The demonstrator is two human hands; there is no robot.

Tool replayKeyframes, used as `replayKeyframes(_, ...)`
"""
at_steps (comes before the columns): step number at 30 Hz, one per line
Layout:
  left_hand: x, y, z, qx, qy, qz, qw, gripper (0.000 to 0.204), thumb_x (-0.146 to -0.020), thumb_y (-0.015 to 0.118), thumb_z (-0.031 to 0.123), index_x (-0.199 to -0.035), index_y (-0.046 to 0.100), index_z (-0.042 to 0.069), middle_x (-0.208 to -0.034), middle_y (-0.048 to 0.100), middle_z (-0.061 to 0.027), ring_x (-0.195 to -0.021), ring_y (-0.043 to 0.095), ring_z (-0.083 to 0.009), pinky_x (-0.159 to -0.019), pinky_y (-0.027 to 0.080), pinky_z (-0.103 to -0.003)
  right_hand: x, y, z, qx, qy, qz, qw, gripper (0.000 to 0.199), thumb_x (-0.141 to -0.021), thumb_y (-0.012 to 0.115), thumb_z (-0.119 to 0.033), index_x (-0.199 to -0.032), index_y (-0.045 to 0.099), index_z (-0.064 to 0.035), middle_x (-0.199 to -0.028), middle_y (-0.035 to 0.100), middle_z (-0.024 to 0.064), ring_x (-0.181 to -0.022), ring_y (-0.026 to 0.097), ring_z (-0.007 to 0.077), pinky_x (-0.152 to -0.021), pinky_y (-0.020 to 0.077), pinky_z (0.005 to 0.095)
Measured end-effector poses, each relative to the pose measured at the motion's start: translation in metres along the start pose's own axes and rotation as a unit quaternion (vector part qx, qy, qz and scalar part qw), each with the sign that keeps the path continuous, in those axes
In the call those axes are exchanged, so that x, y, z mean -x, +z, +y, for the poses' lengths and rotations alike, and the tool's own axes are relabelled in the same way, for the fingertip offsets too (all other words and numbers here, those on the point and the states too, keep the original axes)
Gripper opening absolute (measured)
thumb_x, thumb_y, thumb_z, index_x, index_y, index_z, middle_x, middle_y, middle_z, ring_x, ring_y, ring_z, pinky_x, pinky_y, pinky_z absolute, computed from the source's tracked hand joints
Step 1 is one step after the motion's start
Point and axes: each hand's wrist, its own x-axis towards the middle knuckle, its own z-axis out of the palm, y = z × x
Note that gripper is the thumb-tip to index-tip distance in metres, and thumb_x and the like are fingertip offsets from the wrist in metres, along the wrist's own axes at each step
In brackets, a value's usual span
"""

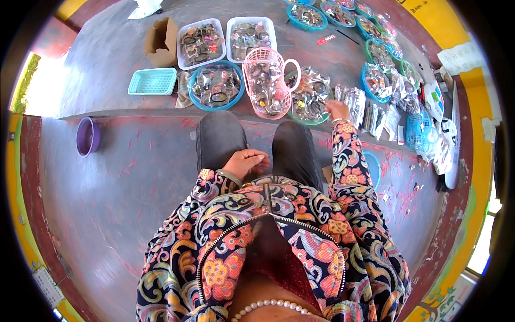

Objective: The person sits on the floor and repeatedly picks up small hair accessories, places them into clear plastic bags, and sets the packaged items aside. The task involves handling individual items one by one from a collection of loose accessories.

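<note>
My left hand (245, 162) rests over my lap between the knees, fingers curled together; whether anything small is in them is hidden. My right hand (338, 110) reaches forward to the right rim of a green round basket (311, 121) heaped with small clear packets. Its fingers are closed, and what they may hold is too small to make out. Just left of that basket, a pink handled basket (250, 80) holds more small packets of trinkets. Bundles of clear plastic sleeves (351, 101) lie right beside my right hand.
Left of the pink basket are a blue round basket (191, 92), two white trays (179, 53) (229, 45), a turquoise tray (130, 85) and a cardboard box (161, 43). More filled baskets (362, 80) line the right side. A purple basin (88, 137) stands on the lower floor.
</note>
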Motion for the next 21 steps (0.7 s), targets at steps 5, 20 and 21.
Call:
replayKeyframes(5,-0.004,-0.003,0.003,-0.004,-0.02,-0.008,1.0,0.023,-0.085,0.046,0.013,-0.103,0.051,-0.002,-0.096,0.057,-0.0111,-0.089,0.056,-0.0179,-0.071,0.045,-0.026,0.032,0.047,-0.008,0.11,0.123,-0.032,0.986,0.022,-0.065,0.06,-0.03,-0.073,0.065,-0.0095,-0.074,0.062,0.009,-0.066,0.06,0.0186,-0.064,0.0468,0.0298)
replayKeyframes(20,-0.022,-0.008,0.002,-0.003,-0.021,-0.009,1.0,0.022,-0.085,0.047,0.014,-0.102,0.052,0.0,-0.095,0.058,-0.0097,-0.086,0.057,-0.0163,-0.069,0.046,-0.025,0.008,0.117,-0.067,0.364,0.082,0.006,0.928,0.028,-0.073,0.054,-0.031,-0.088,0.058,-0.0063,-0.09,0.059,0.0148,-0.085,0.057,0.0304,-0.072,0.0455,0.0398)
replayKeyframes(21,-0.023,-0.007,0.001,-0.004,-0.017,-0.011,1.0,0.022,-0.085,0.047,0.014,-0.102,0.052,0.0,-0.095,0.058,-0.0097,-0.086,0.057,-0.0165,-0.069,0.046,-0.025,0.006,0.113,-0.066,0.363,0.079,-0.003,0.928,0.028,-0.073,0.054,-0.031,-0.088,0.058,-0.007,-0.091,0.059,0.0145,-0.085,0.057,0.0302,-0.072,0.0456,0.0399)
